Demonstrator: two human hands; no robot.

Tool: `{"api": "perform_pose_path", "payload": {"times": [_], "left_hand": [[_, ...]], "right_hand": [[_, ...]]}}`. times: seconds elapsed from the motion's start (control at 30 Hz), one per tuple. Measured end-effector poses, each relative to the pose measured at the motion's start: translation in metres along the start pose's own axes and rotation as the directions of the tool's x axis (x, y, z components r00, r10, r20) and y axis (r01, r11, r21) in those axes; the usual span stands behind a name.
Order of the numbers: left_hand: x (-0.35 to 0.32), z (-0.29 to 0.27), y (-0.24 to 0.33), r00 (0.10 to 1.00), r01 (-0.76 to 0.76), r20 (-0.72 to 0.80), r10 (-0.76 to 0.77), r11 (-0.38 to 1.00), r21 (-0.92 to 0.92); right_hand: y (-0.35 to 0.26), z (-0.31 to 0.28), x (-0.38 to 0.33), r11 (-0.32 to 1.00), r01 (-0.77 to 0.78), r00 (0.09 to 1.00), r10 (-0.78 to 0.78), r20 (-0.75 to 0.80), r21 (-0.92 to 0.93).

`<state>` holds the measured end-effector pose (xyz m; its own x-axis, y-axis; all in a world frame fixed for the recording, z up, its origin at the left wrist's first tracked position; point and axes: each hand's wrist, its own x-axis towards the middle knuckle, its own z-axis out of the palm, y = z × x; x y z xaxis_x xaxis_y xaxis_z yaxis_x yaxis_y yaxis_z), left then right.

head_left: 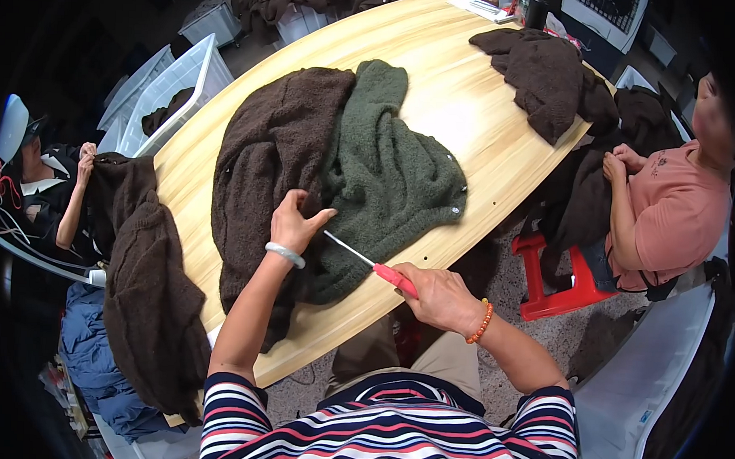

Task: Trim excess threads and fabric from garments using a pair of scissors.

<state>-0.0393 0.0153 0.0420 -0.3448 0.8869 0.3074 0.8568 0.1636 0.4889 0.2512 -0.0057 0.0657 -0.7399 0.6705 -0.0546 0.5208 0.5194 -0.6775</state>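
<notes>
Right hand (pixel 440 295) gripping red-handled tool (pixel 372 264); left-hand fingers (pixel 296 223) pinching brown sweater (pixel 268 169) beside green sweater (pixel 386 161).

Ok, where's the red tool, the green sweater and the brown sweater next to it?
red-handled tool (pixel 395 277), head view: on the red handle just ahead of the right hand.
green sweater (pixel 390 170), head view: middle of the knitted body.
brown sweater (pixel 265 157), head view: middle of its upper part, on the table.
</notes>
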Motion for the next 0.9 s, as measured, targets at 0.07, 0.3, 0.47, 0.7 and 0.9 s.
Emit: {"api": "perform_pose_path", "payload": {"times": [0.07,0.3,0.47,0.7,0.9], "left_hand": [[0.01,0.003,0.01,1.0,0.009,0.004,-0.009,0.999,0.043],[0.024,0.021,-0.043,0.988,0.099,0.152,-0.033,0.887,-0.451],[0.005,0.014,-0.063,0.938,0.343,0.321,-0.132,0.495,-0.799],[-0.001,0.013,-0.077,0.894,0.448,0.434,-0.112,0.188,-0.874],[-0.005,0.018,-0.083,0.898,0.425,0.393,-0.198,0.163,-0.89]], "right_hand": [[0.001,0.0,-0.002,1.0,-0.019,0.999,0.019,-0.027,0.006],[-0.002,-0.008,0.006,0.994,-0.101,0.994,0.098,-0.058,-0.05],[-0.009,-0.012,0.018,0.987,-0.078,0.997,0.079,0.004,-0.141],[-0.024,-0.012,0.038,0.992,-0.046,0.998,0.041,-0.039,-0.115],[-0.026,0.0,0.023,0.995,0.017,0.99,-0.003,0.137,-0.102]]}}
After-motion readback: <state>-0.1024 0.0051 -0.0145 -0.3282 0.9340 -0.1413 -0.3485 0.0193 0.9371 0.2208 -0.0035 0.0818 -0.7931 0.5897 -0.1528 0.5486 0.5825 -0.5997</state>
